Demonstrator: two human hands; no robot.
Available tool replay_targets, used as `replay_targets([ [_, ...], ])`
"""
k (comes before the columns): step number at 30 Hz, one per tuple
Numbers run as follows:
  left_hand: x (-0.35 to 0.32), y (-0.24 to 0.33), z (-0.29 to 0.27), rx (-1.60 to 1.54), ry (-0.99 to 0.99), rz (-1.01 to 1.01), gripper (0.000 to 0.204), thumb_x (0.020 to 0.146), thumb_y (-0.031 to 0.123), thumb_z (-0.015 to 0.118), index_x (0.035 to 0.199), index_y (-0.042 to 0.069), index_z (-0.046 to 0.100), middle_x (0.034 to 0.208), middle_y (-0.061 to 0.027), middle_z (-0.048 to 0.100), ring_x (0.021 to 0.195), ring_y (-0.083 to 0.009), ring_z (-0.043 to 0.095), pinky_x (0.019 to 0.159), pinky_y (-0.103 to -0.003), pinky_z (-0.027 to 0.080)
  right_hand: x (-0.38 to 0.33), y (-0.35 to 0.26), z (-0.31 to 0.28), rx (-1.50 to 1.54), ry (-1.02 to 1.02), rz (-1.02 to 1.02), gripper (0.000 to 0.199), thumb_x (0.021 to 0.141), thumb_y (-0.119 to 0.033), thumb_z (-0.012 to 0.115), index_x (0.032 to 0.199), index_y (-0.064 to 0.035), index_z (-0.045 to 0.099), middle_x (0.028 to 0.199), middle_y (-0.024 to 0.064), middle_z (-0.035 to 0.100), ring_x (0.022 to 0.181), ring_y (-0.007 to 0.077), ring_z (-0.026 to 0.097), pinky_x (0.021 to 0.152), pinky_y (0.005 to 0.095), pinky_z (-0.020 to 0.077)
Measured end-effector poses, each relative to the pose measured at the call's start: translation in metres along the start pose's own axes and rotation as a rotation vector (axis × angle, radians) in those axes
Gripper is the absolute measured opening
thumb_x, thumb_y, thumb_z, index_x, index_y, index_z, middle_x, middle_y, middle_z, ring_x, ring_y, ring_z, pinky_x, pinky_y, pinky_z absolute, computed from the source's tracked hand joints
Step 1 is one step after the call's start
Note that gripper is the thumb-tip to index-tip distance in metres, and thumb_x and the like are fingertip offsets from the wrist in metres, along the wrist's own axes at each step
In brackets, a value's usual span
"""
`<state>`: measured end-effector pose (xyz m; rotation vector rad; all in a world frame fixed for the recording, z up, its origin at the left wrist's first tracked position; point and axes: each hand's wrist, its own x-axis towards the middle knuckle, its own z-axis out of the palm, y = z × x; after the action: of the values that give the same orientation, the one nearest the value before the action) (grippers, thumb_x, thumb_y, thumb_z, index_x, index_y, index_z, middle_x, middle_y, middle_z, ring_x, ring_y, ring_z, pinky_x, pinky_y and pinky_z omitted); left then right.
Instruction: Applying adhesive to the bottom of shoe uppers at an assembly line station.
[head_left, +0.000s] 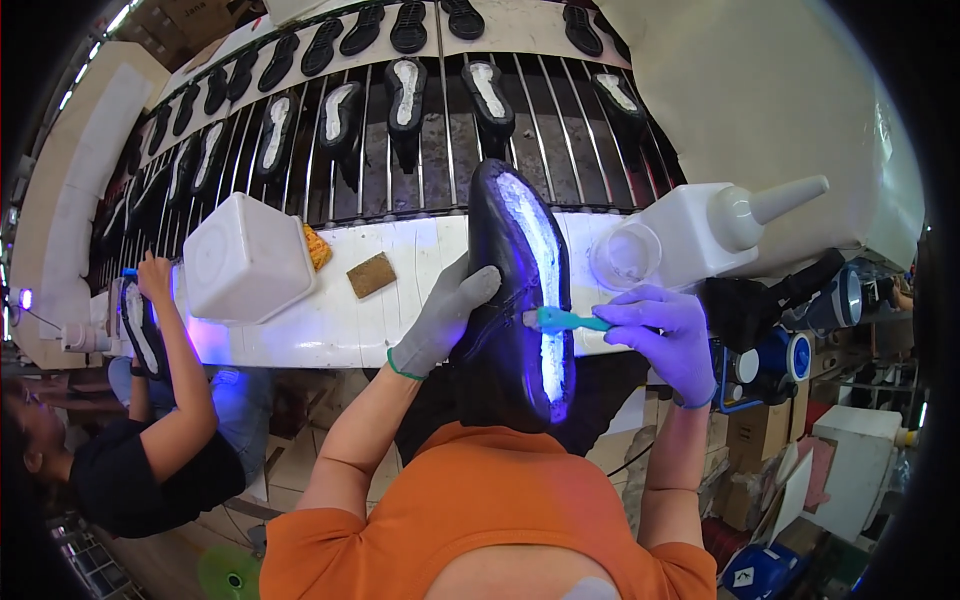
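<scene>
- A workshop with a long white-topped table runs across the view, and behind it a rack of thin metal rods carries rows of black shoe soles with white-coated insides.
- The left hand, in a grey knit glove with a green cuff, holds a black shoe sole from its left edge; the fingers are curled around the rim, thumb pressed against the side.
- The sole stands tilted up over the table's near edge, heel end toward the person's orange shirt, its inner face glowing bluish-white in a long stripe.
- The right hand, in a purple glove, pinches a small teal-handled brush with its fingers pressed together around the handle; the bristle end touches the glowing stripe near the middle of the sole.
- On the table to the left sits a white square plastic tub, with an orange sponge just beside it and a brown rectangular pad near it.
- To the right stand a clear round cup and a white squeeze bottle with a cone nozzle, lying tilted.
- At the left, another person in a black top holds up a second sole against violet light.
</scene>
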<state>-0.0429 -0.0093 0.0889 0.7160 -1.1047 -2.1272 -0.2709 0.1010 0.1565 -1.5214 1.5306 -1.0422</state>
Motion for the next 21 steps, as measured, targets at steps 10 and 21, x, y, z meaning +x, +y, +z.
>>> replay_targets([
  [10,-0.007,0.013,0.003,0.150,-0.219,0.026,0.086,0.080,0.049,0.071,0.138,-0.004,0.037,0.118,-0.0108,0.058,0.104,-0.0181,0.059,0.094,-0.034,0.046,0.017,-0.001,0.006,-0.056,0.156,-0.044,0.027,0.075,-0.001,0.073,0.101,-0.0037,0.074,0.082,0.0056,0.067,0.073,0.0100,0.061,0.065,0.0233,0.0465],
  [21,-0.008,0.012,0.002,0.715,-0.104,0.157,0.088,0.073,0.046,0.075,0.142,0.005,0.039,0.106,-0.0136,0.068,0.097,-0.0254,0.068,0.090,-0.035,0.049,0.046,0.005,-0.001,-0.074,0.252,0.016,0.022,0.079,-0.010,0.074,0.100,-0.0043,0.074,0.080,0.0021,0.067,0.069,0.0054,0.055,0.063,0.0213,0.0417],
])
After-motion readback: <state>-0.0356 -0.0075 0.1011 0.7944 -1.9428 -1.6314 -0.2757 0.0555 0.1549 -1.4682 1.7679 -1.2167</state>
